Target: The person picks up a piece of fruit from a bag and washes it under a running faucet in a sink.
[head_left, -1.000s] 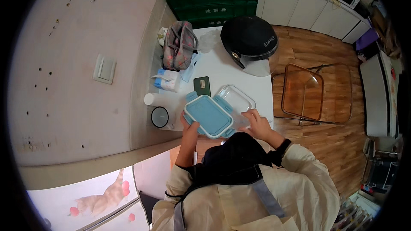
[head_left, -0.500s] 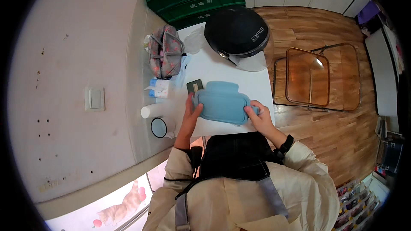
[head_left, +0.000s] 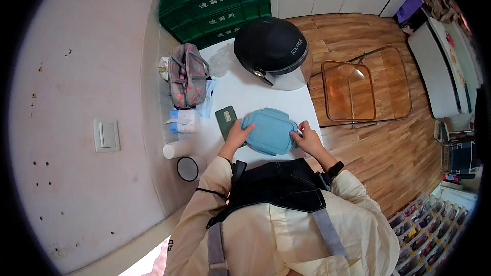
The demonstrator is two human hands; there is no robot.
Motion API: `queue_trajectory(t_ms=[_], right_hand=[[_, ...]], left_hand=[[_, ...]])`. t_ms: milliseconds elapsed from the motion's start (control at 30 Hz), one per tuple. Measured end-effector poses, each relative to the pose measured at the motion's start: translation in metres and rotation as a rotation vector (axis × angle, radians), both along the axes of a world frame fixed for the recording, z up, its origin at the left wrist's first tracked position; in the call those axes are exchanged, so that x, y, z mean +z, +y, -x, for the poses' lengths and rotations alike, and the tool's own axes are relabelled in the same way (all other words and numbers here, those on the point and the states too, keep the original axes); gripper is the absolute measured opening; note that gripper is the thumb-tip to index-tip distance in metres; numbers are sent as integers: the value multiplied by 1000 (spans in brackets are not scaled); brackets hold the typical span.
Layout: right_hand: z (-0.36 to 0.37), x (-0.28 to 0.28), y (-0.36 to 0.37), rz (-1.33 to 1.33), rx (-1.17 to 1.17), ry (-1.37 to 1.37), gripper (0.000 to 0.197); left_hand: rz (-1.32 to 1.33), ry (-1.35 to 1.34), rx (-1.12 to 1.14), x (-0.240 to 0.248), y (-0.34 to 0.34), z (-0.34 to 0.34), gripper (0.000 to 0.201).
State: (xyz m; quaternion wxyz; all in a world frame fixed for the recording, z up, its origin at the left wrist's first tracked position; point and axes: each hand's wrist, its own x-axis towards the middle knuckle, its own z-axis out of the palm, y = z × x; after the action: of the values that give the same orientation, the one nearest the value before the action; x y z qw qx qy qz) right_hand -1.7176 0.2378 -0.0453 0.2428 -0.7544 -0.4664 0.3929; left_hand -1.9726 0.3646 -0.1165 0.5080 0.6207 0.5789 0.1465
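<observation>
A light-blue rectangular lunch box lid (head_left: 271,130), rounded at the corners and with side flaps, faces up near the table's front edge. What lies under it is mostly hidden. My left hand (head_left: 237,135) grips the left end, its thumb on the top rim. At the right end, my right hand (head_left: 308,140) pinches the edge near a flap with thumb and fingers. A dark green phone-like slab (head_left: 225,118) lies just beyond my left hand, partly covered by it.
On the white table (head_left: 250,92) stand a black helmet (head_left: 271,46) with a clear visor and a grey patterned bag (head_left: 188,79). A tissue pack (head_left: 183,121), a white cup (head_left: 176,149) and a dark-rimmed mug (head_left: 188,168) line the left wall. Green crates (head_left: 215,10) rise behind; a folding chair (head_left: 350,92) stands right.
The lid's far flap, which stuck out before, now sits close against the edge. My left hand has shifted onto its left end, and the head view has moved slightly.
</observation>
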Motion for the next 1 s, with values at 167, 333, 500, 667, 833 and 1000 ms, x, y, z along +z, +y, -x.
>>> queue_trajectory(t_ms=[167, 333, 500, 667, 833, 1000], right_hand=[[-10, -18, -3, -17, -89, 160, 35], [-9, -2, 0, 22, -28, 116, 32], [-8, -6, -5, 100, -50, 92, 39], [-8, -32, -8, 60, 1, 118, 39], [-4, -48, -9, 14, -42, 359, 37], [-9, -51, -2, -74, 35, 276, 40]], left_hand=[[-237, -28, -15, 38, -5, -22, 56], [-296, 74, -172, 39, -5, -17, 58], [-233, 23, -191, 26, -5, -18, 58], [-264, 112, -317, 38, -10, -21, 69], [-268, 121, -483, 71, -20, -19, 94], [-304, 383, -535, 54, -24, -25, 107]])
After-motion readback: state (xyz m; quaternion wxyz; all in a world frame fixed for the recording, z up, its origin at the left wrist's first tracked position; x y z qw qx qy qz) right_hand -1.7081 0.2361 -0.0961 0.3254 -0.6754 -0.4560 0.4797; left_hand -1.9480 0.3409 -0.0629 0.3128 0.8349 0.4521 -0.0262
